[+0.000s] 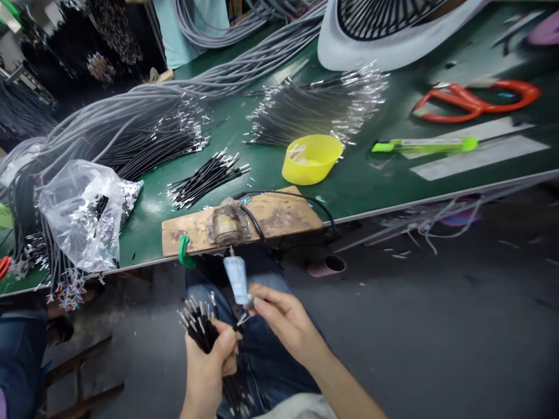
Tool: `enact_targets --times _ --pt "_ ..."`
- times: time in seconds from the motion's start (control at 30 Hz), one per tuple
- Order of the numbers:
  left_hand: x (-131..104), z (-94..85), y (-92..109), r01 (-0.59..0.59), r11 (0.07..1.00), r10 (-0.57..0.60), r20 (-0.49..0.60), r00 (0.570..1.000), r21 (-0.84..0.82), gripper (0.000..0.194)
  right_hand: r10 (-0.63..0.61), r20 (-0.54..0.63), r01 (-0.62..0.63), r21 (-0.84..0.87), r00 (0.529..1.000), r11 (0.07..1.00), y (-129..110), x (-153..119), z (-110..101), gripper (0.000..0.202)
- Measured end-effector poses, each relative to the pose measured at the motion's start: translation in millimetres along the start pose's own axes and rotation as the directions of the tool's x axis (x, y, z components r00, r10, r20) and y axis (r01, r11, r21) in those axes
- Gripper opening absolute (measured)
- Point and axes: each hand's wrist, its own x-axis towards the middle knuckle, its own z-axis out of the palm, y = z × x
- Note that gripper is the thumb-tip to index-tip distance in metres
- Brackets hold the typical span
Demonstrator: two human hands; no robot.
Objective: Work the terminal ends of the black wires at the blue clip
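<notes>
My left hand (208, 364) is closed round a bundle of short black cables (198, 326) with silvery ends. One cable's bare, split end (243, 319) sticks out to the right of my left fingers. Just beyond it, my right hand (286, 320) pinches its thumb and fingertips together at a small greyish bit (250, 301), too small to name. Touching or very near those fingertips is the lower end of a pale blue tapered piece (236, 278), which hangs from the shaft of a small motor (227, 224). That motor sits on a wooden board (283, 215) at the table edge.
A green clamp (185, 253) grips the board. On the green table (362, 198) lie short black cables (207, 179), a yellow ring (312, 160), a plastic bag (82, 212), long grey cables (174, 96), a green cutter (423, 145) and red-handled scissors (476, 105). A fan (371, 52) stands behind.
</notes>
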Motion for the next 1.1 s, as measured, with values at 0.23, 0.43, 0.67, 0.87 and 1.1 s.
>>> enact_targets --times 0.23,0.43,0.67,0.87,1.1 --pt "2 -1.9 -1 0.109 0.994 -0.107 0.05 0.993 -0.031 0.045 -0.225 0.14 0.251 -0.214 0.964 0.944 -19 -1 4 0.032" --pt "1 -1.8 1 0.14 0.989 -0.137 0.069 0.988 -0.043 0.045 -0.294 0.317 0.377 -0.243 0.902 0.894 -24 5 -1 0.024" --pt "2 1.4 -3 -0.06 0.998 0.061 -0.007 0.998 0.022 0.042 -0.07 0.169 0.086 -0.089 0.983 0.992 -12 -1 11 0.036" --pt "5 0.3 5 -0.299 0.942 0.313 -0.078 0.947 0.151 0.016 -0.006 0.027 0.009 -0.127 1.0 0.992 -27 22 7 0.042" --pt "9 3.2 22 -0.424 0.874 0.445 -0.039 0.895 0.238 0.007 -0.017 0.022 0.02 -0.138 1.0 0.99 -52 48 22 0.053"
